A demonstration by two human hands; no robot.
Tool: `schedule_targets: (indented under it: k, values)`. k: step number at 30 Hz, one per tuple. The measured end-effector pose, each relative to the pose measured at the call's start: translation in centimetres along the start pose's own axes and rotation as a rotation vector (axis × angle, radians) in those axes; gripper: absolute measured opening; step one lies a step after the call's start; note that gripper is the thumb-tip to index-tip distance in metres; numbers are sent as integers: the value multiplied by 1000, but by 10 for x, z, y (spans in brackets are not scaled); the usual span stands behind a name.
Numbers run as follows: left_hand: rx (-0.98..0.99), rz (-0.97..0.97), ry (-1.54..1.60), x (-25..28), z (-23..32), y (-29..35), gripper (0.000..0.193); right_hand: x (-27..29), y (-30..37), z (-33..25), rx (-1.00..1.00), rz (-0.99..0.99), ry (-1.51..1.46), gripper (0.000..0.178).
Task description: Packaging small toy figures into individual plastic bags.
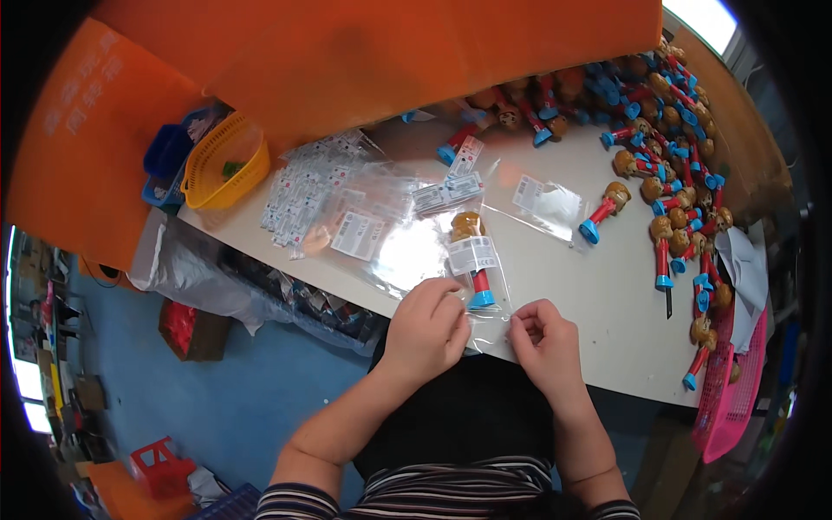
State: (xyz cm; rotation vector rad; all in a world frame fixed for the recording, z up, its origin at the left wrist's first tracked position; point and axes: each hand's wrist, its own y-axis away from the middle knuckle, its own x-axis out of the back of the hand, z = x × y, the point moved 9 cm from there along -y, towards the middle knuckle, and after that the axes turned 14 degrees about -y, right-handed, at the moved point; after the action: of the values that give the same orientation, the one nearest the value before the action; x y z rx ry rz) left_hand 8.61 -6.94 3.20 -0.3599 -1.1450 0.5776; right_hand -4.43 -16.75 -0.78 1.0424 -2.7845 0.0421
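Both hands, left hand (pixel 426 325) and right hand (pixel 542 342), pinch the open end of the clear bag (pixel 472 286) at the table edge (pixel 607 364), fingers closed on film, apparently; uneven pull could crease the flap or shift the toy figure (pixel 472 260) inside

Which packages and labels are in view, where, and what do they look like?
Clear bag: at table's near edge, both hands on its open end, toy figure inside, white rectangular label.
Loose clear bags: flat mid-table, white labels.
Label strips: pile left of them, white with red marks.
Orange panel: far left, pale characters.
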Motion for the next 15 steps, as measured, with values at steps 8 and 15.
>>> schedule_targets:
  k: [8,15]
  values:
    - [181,135,-99,1,0,22,17,6,16,-30,265,178,214,12]
    - [184,99,85,-4,10,12,17,-20,42,-50,453,106,526,27]
